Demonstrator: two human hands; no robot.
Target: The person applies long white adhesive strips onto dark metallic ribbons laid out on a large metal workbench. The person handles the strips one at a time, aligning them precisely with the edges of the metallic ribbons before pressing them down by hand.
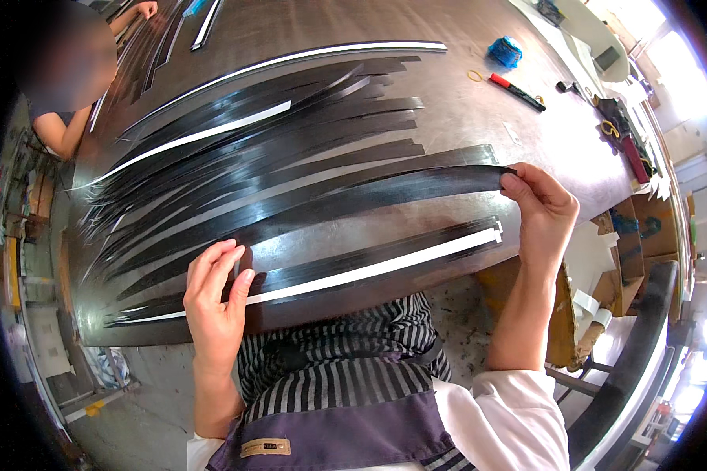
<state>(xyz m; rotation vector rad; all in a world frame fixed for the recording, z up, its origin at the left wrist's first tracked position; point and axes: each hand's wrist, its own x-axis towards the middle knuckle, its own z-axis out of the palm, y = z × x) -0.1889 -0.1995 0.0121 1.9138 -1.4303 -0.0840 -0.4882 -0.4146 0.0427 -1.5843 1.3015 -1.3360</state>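
Many long glossy black strips (291, 149) lie fanned across a dark worktable (479, 118). My right hand (540, 210) pinches the right end of one wide black strip (353, 206) that runs leftward across the table. My left hand (216, 294) rests with fingers apart on the near strips, touching a black strip with a white backing band (385, 265) close to the table's front edge. More white-edged strips (212, 133) lie farther back.
A blue tape roll (505, 51), a red-and-black marker (517, 91) and a rubber band (475, 76) sit at the far right. Tools and cardboard crowd the right edge (624, 141). Another person's arm (59, 129) works at the far left. A dark chair (636, 345) stands to my right.
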